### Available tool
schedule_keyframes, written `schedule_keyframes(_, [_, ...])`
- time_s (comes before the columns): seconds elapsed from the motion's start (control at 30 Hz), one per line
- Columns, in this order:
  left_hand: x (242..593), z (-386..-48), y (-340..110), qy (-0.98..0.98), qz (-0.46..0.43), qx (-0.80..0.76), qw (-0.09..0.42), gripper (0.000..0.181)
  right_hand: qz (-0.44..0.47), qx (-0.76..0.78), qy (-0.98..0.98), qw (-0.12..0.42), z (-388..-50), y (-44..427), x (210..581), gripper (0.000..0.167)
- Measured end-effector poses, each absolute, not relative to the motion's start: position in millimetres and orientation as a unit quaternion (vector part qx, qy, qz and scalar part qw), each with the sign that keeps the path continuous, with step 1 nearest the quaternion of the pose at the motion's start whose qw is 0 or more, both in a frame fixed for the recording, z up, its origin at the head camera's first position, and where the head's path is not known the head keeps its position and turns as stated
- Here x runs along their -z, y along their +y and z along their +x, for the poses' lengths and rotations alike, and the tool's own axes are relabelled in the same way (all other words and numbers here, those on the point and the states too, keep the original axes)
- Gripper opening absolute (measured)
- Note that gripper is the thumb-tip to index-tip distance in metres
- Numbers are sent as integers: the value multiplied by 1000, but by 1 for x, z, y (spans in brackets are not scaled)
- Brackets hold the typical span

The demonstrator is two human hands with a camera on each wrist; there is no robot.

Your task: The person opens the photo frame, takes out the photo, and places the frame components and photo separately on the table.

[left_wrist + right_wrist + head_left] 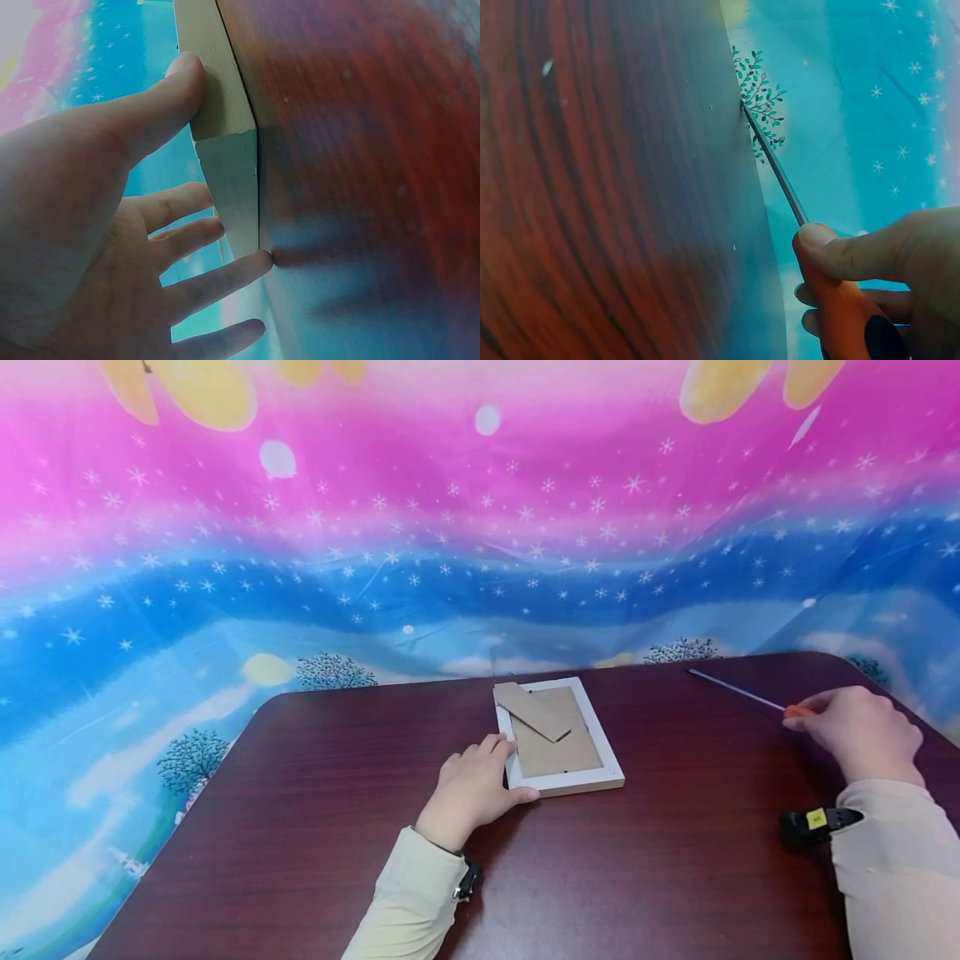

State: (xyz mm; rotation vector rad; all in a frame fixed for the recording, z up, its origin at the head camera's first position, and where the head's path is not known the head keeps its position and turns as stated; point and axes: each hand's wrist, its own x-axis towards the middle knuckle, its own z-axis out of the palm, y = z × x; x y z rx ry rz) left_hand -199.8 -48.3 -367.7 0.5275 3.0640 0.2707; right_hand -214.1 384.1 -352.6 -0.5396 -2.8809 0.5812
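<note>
A white picture frame (611, 777) lies on its face on the table, its brown backing board (558, 752) and slanted stand leg (532, 714) uppermost. My left hand (472, 785) touches its near left corner: the thumb rests on the near edge, and the spread, fairly straight fingers are along the left side. In the left wrist view the thumb (184, 86) lies against the frame's edge (229, 180). My right hand (862, 731) grips the orange and black handle (840, 307) of a screwdriver (738, 691), its thin metal shaft pointing toward the table's far edge.
The dark reddish-brown wooden table (300, 827) has rounded far corners. Behind it hangs a pink and blue cloth (450, 543) with snowflakes and trees. A black device with a yellow label (816, 820) is at my right wrist, and another black device (467, 881) at my left.
</note>
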Motion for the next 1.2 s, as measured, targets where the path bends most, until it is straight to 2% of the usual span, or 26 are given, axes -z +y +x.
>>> schedule_keyframes(1.2, [368,-200,-50,979,174,-104,15,77,-204,-223,-952,48,-210,381,358,37])
